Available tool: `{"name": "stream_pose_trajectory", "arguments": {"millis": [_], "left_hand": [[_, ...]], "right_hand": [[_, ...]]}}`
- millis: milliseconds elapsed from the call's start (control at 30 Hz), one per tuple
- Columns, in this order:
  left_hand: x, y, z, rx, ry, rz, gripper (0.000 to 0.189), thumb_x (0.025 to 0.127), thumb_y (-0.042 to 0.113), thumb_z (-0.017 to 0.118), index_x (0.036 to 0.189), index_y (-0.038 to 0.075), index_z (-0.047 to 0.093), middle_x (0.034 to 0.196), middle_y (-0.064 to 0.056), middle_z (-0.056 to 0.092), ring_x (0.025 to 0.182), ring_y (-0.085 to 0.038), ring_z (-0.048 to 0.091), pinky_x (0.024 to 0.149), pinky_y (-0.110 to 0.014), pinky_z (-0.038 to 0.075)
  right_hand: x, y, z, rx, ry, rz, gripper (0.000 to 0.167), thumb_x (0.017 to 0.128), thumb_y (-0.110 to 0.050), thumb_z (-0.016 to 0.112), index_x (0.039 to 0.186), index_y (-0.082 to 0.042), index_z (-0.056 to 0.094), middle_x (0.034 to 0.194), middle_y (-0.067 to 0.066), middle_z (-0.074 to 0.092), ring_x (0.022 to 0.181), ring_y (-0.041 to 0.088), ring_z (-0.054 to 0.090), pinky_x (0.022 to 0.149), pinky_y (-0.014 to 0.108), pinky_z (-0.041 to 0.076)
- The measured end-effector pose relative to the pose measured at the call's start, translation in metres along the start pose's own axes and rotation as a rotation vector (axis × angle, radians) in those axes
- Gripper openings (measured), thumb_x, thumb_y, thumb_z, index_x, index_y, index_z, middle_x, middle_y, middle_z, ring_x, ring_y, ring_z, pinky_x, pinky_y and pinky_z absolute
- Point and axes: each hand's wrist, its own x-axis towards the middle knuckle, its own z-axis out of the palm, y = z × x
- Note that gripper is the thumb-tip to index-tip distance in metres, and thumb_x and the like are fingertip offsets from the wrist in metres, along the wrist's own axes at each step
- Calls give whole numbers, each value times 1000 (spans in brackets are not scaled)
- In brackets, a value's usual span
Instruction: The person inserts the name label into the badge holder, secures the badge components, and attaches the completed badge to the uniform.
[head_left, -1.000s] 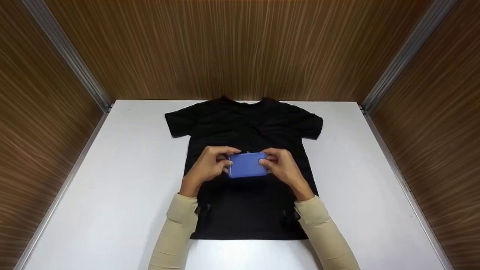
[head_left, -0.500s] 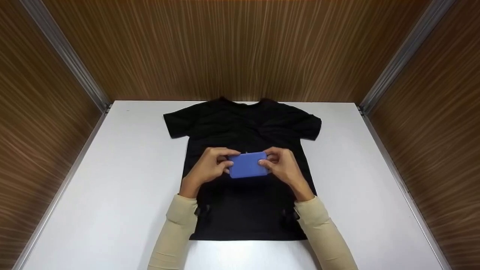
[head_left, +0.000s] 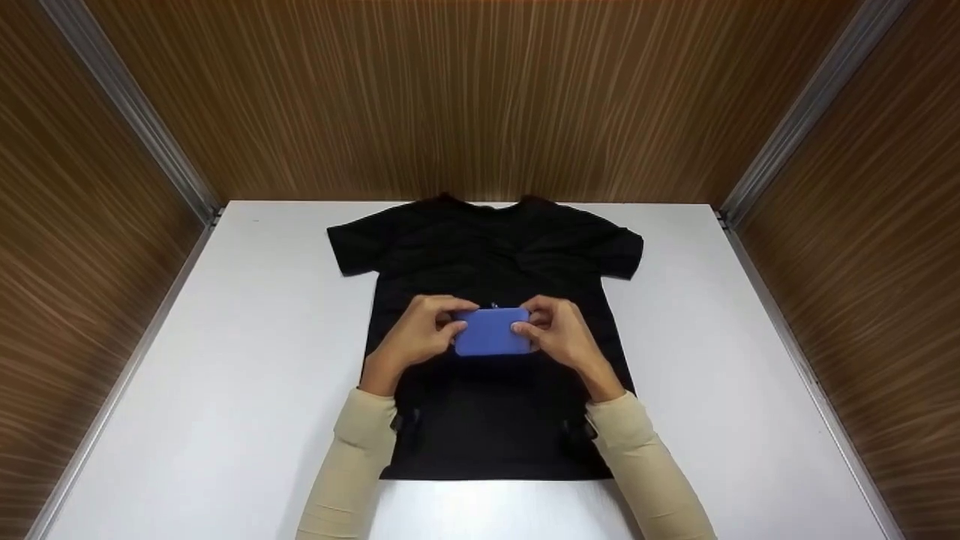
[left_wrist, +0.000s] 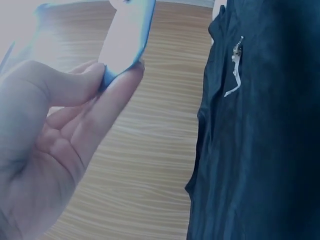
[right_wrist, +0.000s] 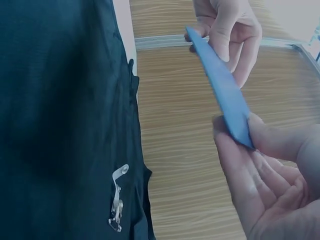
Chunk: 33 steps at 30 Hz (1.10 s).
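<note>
Both hands hold a flat blue rectangular piece with rounded corners (head_left: 492,334), raised over a black T-shirt (head_left: 487,255) laid out on its back or front. My left hand (head_left: 420,330) pinches its left end between thumb and fingers. At the opposite end, my right hand (head_left: 564,336) grips it the same way, thumb on the near face. The right wrist view shows the piece thin and edge-on (right_wrist: 222,90). On the shirt lies a small silvery metal piece with a narrow arm (right_wrist: 117,197); in the head view the blue piece mostly hides it.
The shirt lies on a white table (head_left: 225,360), its collar near the back edge. Brown wood-grain panels (head_left: 480,97) rise behind and on both sides, joined by metal corner rails (head_left: 142,112). Beige sleeves (head_left: 349,450) cover the forearms.
The blue piece has shifted slightly left and its edges are more level than before. My right hand has moved a little left with it; both hands keep their hold.
</note>
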Motion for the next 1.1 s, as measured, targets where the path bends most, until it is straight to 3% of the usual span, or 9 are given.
{"name": "stream_pose_trajectory", "arguments": {"millis": [100,267,433,567,767,867,1000,1100], "left_hand": [[3,2,6,56,-12,10,36,92,2,74,128,4,71,120,-13,73,105,-24,70,90,-40,59],[5,5,19,87,-76,5,62,86,16,85,143,10,61,132,-10,64,123,-28,58,108,-49,50],[5,6,28,139,-79,2,79,78,18,91,149,17,56,138,-8,59,128,-29,51,110,-55,44],[6,5,30,180,-58,8,78,78,18,91,148,16,56,135,-8,61,123,-29,54,107,-56,45],[5,-2,23,154,-45,-1,76,77,19,91,145,11,59,132,-10,64,119,-29,59,104,-51,51],[4,-6,17,149,-26,-32,76,75,21,92,143,10,61,132,-11,66,119,-30,60,104,-50,51],[1,-9,9,153,-6,-50,77,73,21,94,142,9,63,132,-12,67,118,-31,62,105,-50,51],[0,-11,4,160,-2,-57,77,73,20,94,142,9,63,132,-13,67,119,-31,61,105,-51,51]], "right_hand": [[0,1,3,27,-8,11,19,90,-4,77,104,8,71,94,27,77,81,33,78,59,31,62],[2,0,11,57,4,21,22,91,-5,76,108,9,71,96,28,77,83,35,78,60,30,62],[2,1,17,68,15,21,25,93,-7,75,111,9,70,95,29,77,80,33,77,59,28,61],[2,2,18,73,13,29,27,95,-6,73,115,11,68,97,30,76,83,33,77,61,29,62],[7,12,9,102,-19,3,25,101,-8,65,117,11,66,97,29,75,72,24,75,61,30,62],[12,24,0,-62,16,7,18,99,-6,66,111,6,71,95,22,76,75,20,73,66,28,60],[22,39,-8,-324,28,47,11,94,-4,70,103,1,75,96,16,78,85,23,71,79,36,57],[33,43,-9,-394,-25,61,14,93,-5,70,104,2,75,100,18,77,89,30,72,84,46,58]]}}
